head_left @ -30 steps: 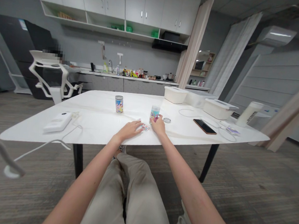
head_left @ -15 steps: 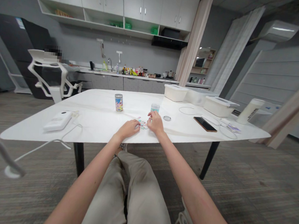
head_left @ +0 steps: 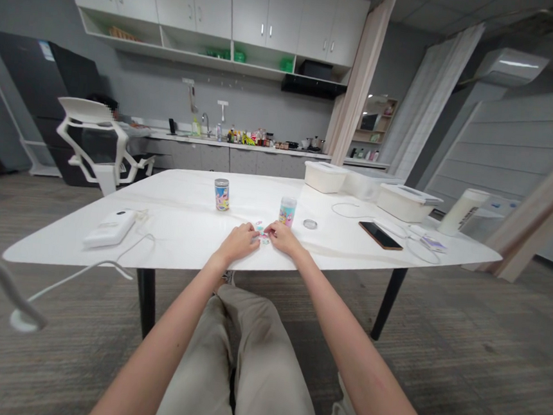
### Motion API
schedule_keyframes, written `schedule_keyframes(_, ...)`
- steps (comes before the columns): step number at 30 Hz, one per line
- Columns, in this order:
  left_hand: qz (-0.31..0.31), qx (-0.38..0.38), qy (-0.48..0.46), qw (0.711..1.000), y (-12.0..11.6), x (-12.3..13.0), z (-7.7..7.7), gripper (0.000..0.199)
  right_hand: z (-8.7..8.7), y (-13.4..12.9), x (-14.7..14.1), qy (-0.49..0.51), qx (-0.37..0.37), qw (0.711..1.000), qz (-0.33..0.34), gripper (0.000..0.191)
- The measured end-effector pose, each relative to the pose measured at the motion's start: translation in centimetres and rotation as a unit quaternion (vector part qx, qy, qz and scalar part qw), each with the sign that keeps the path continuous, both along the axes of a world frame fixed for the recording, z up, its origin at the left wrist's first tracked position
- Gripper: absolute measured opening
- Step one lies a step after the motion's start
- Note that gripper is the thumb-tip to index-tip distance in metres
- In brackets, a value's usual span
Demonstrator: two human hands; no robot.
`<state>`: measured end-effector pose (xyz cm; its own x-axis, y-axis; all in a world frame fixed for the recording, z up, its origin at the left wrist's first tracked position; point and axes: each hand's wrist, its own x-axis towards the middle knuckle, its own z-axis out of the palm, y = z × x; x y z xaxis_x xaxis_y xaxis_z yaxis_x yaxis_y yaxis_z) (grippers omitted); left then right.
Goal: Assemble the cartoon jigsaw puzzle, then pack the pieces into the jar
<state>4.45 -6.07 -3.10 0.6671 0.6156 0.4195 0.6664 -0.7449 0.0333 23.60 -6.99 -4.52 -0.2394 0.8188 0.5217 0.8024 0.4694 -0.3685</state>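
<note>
Several small coloured pieces [head_left: 264,239] lie on the white table [head_left: 178,225] near its front edge. My left hand [head_left: 242,242] rests at their left side, fingers curled and pressed together at the pieces; what they hold is too small to name. From the right, my right hand [head_left: 282,236] reaches the same pieces with its fingertips pinched. Just behind that hand stands an open, upright clear jar [head_left: 287,212] with pink and blue print. Its round silver lid [head_left: 310,224] lies flat to the right. A closed, colourful can [head_left: 221,195] stands farther left.
A phone [head_left: 380,236], white cables, lidded bins [head_left: 325,177] and a tilted white bottle [head_left: 462,211] are at the right. On the left lies a white device [head_left: 110,228] with a cable. A person sits beyond the table near a white chair [head_left: 89,111].
My right hand has moved down and left from in front of the clear jar to the pieces, uncovering more of the jar. My left hand stays nearly in place. The view has tilted slightly.
</note>
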Motion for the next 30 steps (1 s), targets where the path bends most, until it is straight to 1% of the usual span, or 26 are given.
schedule_keyframes(3,0.022,0.000,-0.013,1.000,-0.1,0.0,0.0,0.032,-0.1,0.3,0.2,0.026,-0.004,1.000,-0.004,0.021)
schedule_keyframes(7,0.053,-0.002,-0.042,0.998,-0.3,0.0,0.1,0.028,0.0,0.5,0.3,0.040,0.021,0.999,-0.004,0.020)
schedule_keyframes(9,0.052,-0.005,-0.044,0.998,-0.4,-0.1,0.1,0.028,0.0,0.6,0.4,0.046,0.036,0.998,-0.005,0.021)
schedule_keyframes(11,0.034,-0.013,-0.038,0.999,-0.3,-0.1,0.1,0.029,0.0,0.6,0.4,0.054,0.040,0.998,-0.009,0.021)
schedule_keyframes(14,0.014,-0.028,-0.027,0.999,-0.1,0.0,0.0,0.030,-0.1,0.5,0.3,0.054,0.030,0.998,-0.014,0.021)
schedule_keyframes(17,0.028,-0.033,-0.024,0.999,0.0,0.0,0.0,0.031,-0.2,0.2,0.1,0.031,0.017,0.999,-0.020,0.021)
schedule_keyframes(23,0.056,-0.010,-0.013,0.998,-0.2,-0.1,0.1,0.031,0.1,-0.5,-0.1,-0.014,0.004,0.999,-0.032,0.026)
schedule_keyframes(27,0.060,-0.004,-0.026,0.998,-0.3,-0.2,0.0,0.029,0.1,-0.2,0.0,0.018,-0.016,1.000,-0.009,0.026)
schedule_keyframes(30,0.057,-0.005,-0.043,0.997,-0.3,-0.2,0.1,0.029,-0.1,0.1,0.2,0.057,-0.025,0.998,-0.007,0.020)
